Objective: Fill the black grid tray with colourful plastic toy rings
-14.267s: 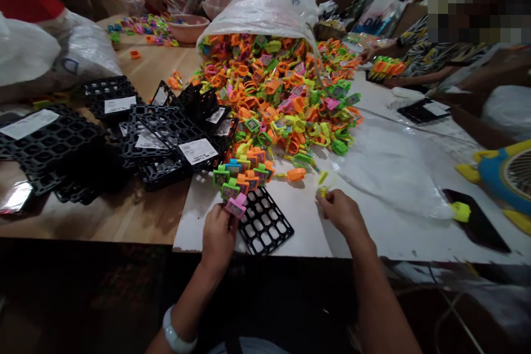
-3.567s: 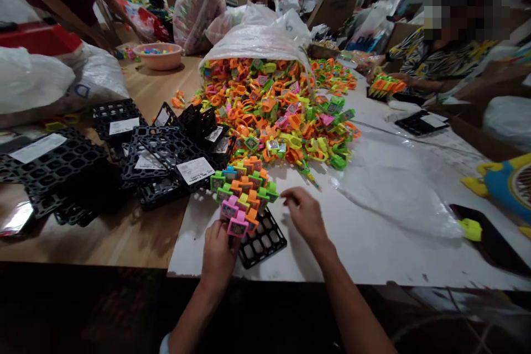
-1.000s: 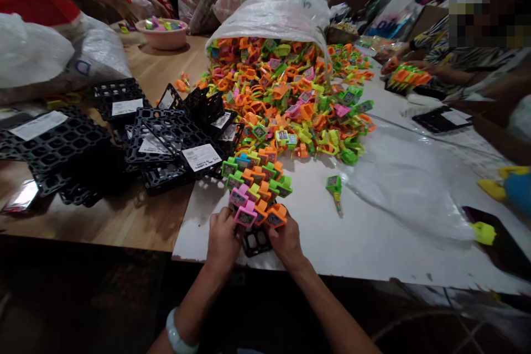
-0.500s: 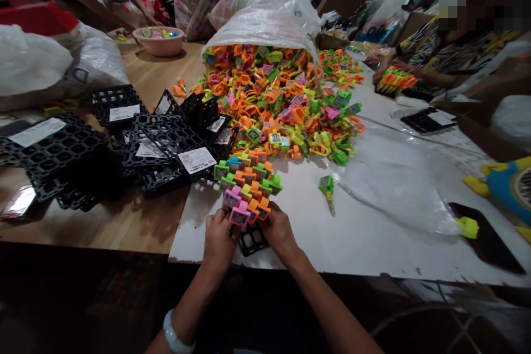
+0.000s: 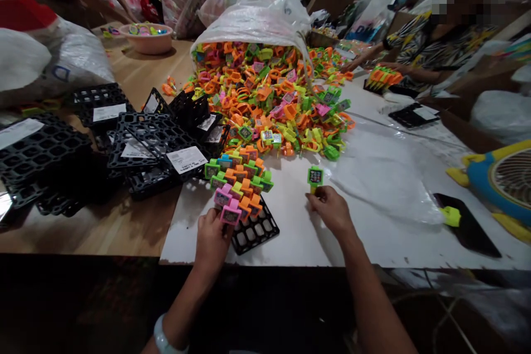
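Two hands worked at the near edge of the white tabletop (image 5: 373,232): the left hand (image 5: 211,238) was clamped on the near corner of a black grid tray (image 5: 255,230), whose far rows were filled with upright orange, green and pink toys. The right hand (image 5: 332,211), to the tray's right, pinched the stem of a single green toy (image 5: 315,176). Beyond them lay the big heap of toys (image 5: 269,94) spilling from a plastic bag (image 5: 253,16), with a stack of empty black trays (image 5: 157,138) to the left.

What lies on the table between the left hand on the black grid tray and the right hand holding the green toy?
In the head view, only bare white tabletop separates the left hand at the grid tray from the right hand with the green toy.
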Demonstrator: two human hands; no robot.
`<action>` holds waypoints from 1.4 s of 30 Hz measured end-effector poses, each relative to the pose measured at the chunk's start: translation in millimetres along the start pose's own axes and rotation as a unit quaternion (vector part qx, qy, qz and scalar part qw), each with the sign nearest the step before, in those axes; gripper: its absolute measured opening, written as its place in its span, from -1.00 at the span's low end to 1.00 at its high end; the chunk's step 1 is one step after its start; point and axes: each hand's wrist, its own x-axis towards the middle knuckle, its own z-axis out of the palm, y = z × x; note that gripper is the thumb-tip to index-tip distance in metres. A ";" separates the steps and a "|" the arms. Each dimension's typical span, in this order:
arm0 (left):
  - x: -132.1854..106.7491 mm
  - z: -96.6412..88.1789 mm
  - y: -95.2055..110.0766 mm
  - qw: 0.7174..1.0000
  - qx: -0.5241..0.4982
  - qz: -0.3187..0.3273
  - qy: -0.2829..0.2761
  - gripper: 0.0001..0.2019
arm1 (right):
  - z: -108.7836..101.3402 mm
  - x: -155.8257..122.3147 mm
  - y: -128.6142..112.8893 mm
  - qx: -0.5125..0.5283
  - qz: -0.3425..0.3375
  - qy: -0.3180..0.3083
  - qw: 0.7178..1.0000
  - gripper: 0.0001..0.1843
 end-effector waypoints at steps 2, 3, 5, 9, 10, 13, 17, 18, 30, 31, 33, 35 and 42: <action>-0.1 -0.2 -0.1 1.000 0.001 0.002 -0.002 -0.81 | 24.5 -18.7 -17.4 0.148 -0.016 -0.085 0.985 -0.64; -0.1 -0.3 -0.2 1.000 0.002 0.003 -0.003 -0.81 | 38.3 -27.9 -26.1 0.210 -0.023 -0.129 0.969 -0.62; 0.2 -0.5 -0.6 1.000 0.005 0.004 -0.004 -0.83 | 63.6 -41.4 -40.3 0.293 -0.029 -0.186 0.937 -0.59; 0.5 -0.4 -0.5 1.000 0.009 0.004 -0.004 -0.84 | 89.0 -46.5 -48.5 0.318 -0.016 -0.217 0.923 -0.56; 0.3 -0.3 -0.2 1.000 0.009 0.003 -0.005 -0.83 | 89.9 -45.7 -46.9 0.301 -0.022 -0.213 0.929 -0.58; -0.4 0.1 0.8 1.000 0.010 -0.007 -0.006 -0.82 | 87.5 -46.7 -37.9 0.242 -0.056 -0.182 0.951 -0.62; -1.0 -0.4 1.9 1.000 0.008 -0.018 -0.009 -0.81 | 87.6 -59.3 -27.4 0.196 -0.116 -0.108 0.968 -0.72; -1.0 -0.6 2.0 1.000 0.007 -0.019 -0.012 -0.80 | 88.8 -62.1 -27.1 0.182 -0.137 -0.094 0.969 -0.77; -2.9 0.6 -1.4 1.000 -0.010 -0.018 -0.005 -0.80 | 72.3 -35.2 -47.0 0.111 -0.251 -0.208 0.939 -0.74; -3.6 1.2 -1.3 1.000 -0.010 -0.021 -0.003 -0.80 | 67.3 -23.5 -45.8 0.108 -0.247 -0.182 0.946 -0.76; -4.8 2.1 -1.2 1.000 -0.007 -0.025 -0.002 -0.80 | 60.9 7.6 -47.9 0.090 -0.243 -0.071 0.963 -0.78; -5.1 2.3 -1.3 1.000 -0.009 -0.025 0.001 -0.80 | 61.3 43.1 -56.1 0.050 -0.247 0.041 0.967 -0.71; -5.5 5.7 -8.8 0.999 -0.031 -0.020 0.009 -0.79 | 89.4 105.4 -93.0 -0.160 -0.315 0.128 0.927 -0.08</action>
